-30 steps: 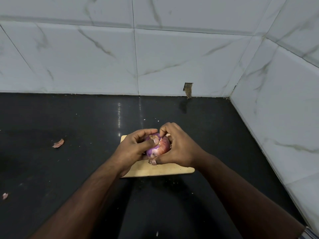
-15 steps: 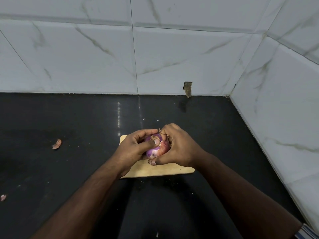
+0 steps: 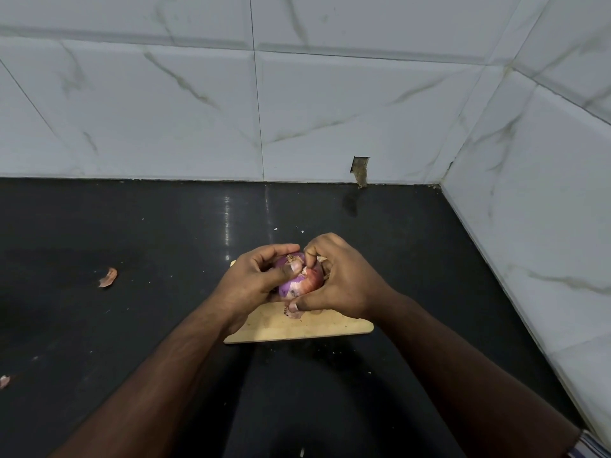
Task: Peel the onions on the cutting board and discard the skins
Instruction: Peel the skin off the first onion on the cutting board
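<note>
A red onion [image 3: 299, 281] is held just above a small wooden cutting board [image 3: 307, 327] on the black counter. My left hand [image 3: 254, 280] grips the onion from the left, thumb pressed across its top. My right hand [image 3: 344, 279] cups it from the right, fingertips pinching the dry skin near the root end. Part of the onion shows shiny purple, part still carries brownish skin. A loose flap of skin [image 3: 294, 312] hangs below my right thumb.
Two onion skin scraps lie on the black counter [image 3: 132, 325]: one [image 3: 108, 277] to the left, another [image 3: 4, 381] at the left edge. White marble-tiled walls close the back and right side, meeting in a corner at back right.
Both hands stay on the onion. My right fingers have shifted slightly at its top, and more purple flesh shows on the left side.
</note>
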### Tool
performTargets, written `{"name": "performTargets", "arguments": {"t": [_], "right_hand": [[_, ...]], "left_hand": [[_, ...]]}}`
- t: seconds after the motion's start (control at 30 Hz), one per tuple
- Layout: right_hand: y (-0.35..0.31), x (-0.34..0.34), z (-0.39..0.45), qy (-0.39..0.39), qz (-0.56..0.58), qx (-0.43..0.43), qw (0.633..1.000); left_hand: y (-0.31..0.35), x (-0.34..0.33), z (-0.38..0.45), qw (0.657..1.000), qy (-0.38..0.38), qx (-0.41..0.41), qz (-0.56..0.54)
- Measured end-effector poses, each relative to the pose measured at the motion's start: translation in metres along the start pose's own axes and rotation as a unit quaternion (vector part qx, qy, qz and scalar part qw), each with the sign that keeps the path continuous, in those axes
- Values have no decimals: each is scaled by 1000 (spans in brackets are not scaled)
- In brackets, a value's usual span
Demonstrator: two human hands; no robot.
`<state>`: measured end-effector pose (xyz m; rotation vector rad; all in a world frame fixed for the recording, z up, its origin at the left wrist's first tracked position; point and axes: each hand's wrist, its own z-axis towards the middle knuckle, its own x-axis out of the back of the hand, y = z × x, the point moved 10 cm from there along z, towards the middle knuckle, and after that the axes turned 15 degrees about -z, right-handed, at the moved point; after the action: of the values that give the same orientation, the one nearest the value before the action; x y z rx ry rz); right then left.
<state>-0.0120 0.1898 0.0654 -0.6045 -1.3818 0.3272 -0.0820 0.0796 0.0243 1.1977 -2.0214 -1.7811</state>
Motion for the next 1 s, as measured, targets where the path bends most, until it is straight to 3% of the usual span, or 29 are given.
{"name": "performTargets", "arguments": {"t": [0.3,0.83,1.0], "right_hand": [[0,-3,-1,7,60,1,998],[-4,4,-2,27,-7,19,999],[-4,1,-2,19,31,9,999]], "left_hand": [[3,1,-1,1000,5,0,-1],[8,-2,-4,1000,7,-10,7],[9,-2,-4,1000,8,-9,9]]}}
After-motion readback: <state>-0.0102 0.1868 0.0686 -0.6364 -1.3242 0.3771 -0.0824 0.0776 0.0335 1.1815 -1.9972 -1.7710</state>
